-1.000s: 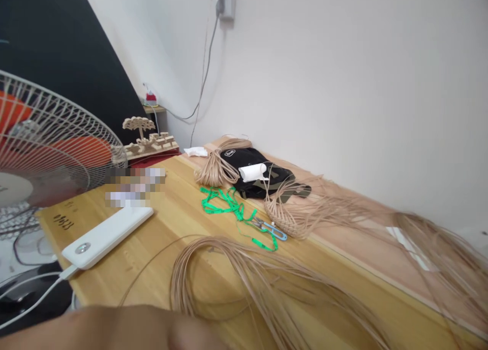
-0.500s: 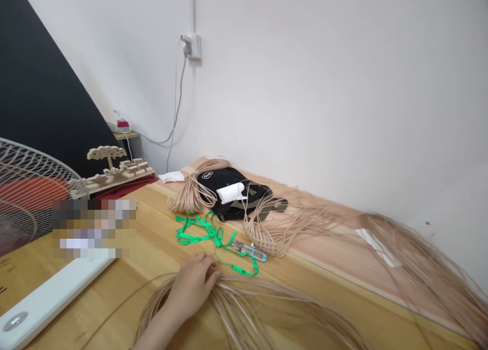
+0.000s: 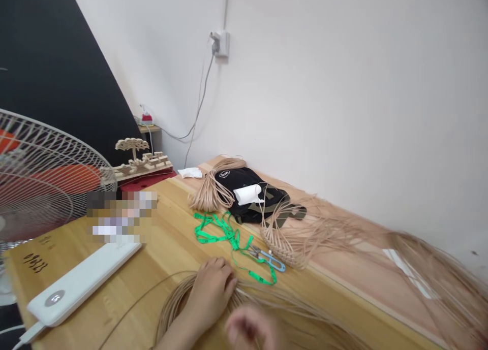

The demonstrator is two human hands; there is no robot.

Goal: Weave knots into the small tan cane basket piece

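Observation:
My left hand (image 3: 211,289) lies palm down on a looped bundle of thin tan rattan strands (image 3: 305,314) on the wooden table (image 3: 168,238), with its fingers together and curled onto the strands. My right hand (image 3: 249,330) shows at the bottom edge just right of it, above the same strands. It is smeared by motion, so its fingers are unclear. Beyond the left hand's fingertips lie a green measuring tape (image 3: 219,233) and small blue-handled snips (image 3: 269,256). A half-woven rattan piece (image 3: 284,243) with long loose ends sits behind the snips.
A white power bank (image 3: 82,281) with a cable lies at the left. A fan (image 3: 46,172) stands past the table's left edge. A black bag (image 3: 251,197) with a white roll, another strand coil (image 3: 211,190) and a wooden ornament (image 3: 139,159) sit near the wall.
My left hand stays on the strands. My right hand has come into view at the bottom edge. The camera has swung slightly left.

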